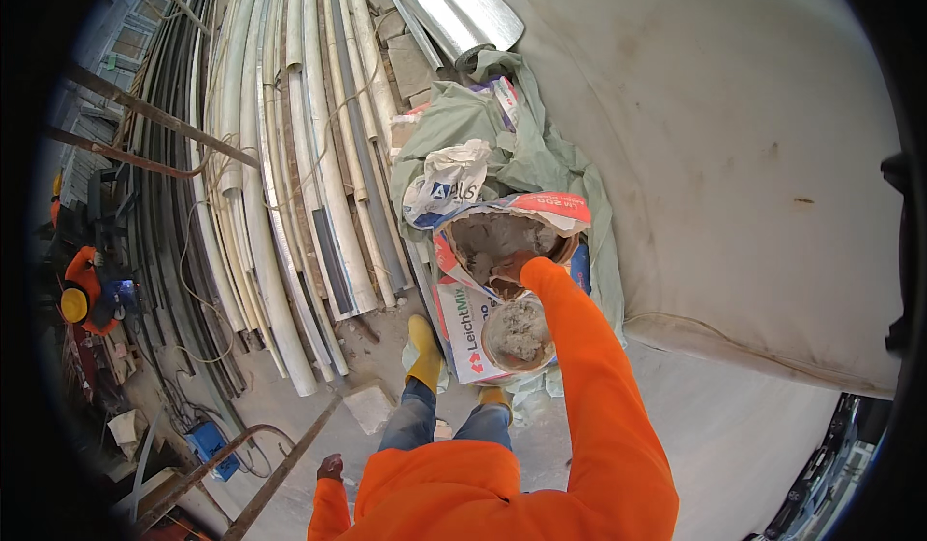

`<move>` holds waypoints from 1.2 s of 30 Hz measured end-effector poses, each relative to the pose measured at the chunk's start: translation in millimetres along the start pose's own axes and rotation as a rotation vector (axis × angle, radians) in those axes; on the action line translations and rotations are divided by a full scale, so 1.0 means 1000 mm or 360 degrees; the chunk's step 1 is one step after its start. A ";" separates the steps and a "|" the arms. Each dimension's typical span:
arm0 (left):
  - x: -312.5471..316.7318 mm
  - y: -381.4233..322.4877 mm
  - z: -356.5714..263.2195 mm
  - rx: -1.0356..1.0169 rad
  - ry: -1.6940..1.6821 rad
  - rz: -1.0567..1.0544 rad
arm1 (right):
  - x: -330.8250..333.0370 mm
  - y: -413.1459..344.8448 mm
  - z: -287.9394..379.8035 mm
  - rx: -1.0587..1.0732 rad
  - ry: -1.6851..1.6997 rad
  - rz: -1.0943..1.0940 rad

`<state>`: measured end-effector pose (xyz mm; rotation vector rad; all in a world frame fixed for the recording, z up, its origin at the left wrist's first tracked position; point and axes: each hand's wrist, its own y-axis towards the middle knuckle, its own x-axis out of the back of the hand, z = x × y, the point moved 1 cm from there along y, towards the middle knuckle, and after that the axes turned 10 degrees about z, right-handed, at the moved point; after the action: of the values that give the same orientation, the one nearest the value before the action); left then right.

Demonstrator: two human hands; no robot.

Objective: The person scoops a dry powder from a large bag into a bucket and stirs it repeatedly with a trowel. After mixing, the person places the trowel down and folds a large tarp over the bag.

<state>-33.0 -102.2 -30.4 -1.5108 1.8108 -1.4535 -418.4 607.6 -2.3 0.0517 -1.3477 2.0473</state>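
Note:
My right hand (513, 268) reaches into the mouth of an open paper bag (554, 202) of grey powder, probably dry mortar or plaster mix. A small brown object (507, 289) lies by its fingers; whether they grip it is hard to see. Just below, nearer my body, a round tub (518, 367) holds lumpy grey powder. It rests on a flat printed paper bag (463, 338). Away from the bags, my left hand (331, 466) hangs low at my side, its fingers too small and dark to read.
Long pipes (319, 179) lie left of the bags, beside a foil-faced roll (463, 5). Green sheeting (579, 157) surrounds the bags. Rusty metal bars (166, 121) cross the left side. A block (369, 405) sits near my yellow boots (425, 352). Another person (85, 291) works far left.

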 end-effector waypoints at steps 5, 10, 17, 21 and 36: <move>-0.004 -0.005 -0.054 0.0132 -0.0233 -0.0055 | 0.002 0.002 -0.021 -0.0431 -0.0274 -0.0128; -0.009 -0.005 -0.094 0.0048 -0.0011 -0.0025 | -0.014 0.020 -0.018 -0.0157 -0.0371 -0.0195; 0.000 -0.005 -0.083 0.0088 0.0041 -0.0098 | 0.002 -0.035 -0.054 0.0087 0.0237 -0.0225; 0.000 0.016 -0.073 -0.0143 0.0238 -0.0011 | 0.002 -0.100 -0.054 -0.0025 0.0729 -0.0326; -0.035 0.039 -0.103 -0.0179 0.0316 0.0146 | -0.170 -0.258 -0.100 -0.0518 0.1396 -0.0417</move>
<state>-121.3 -28.2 -34.2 -1.3545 2.0810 -1.5267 -113.1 663.6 92.6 -0.6938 -1.0012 1.3337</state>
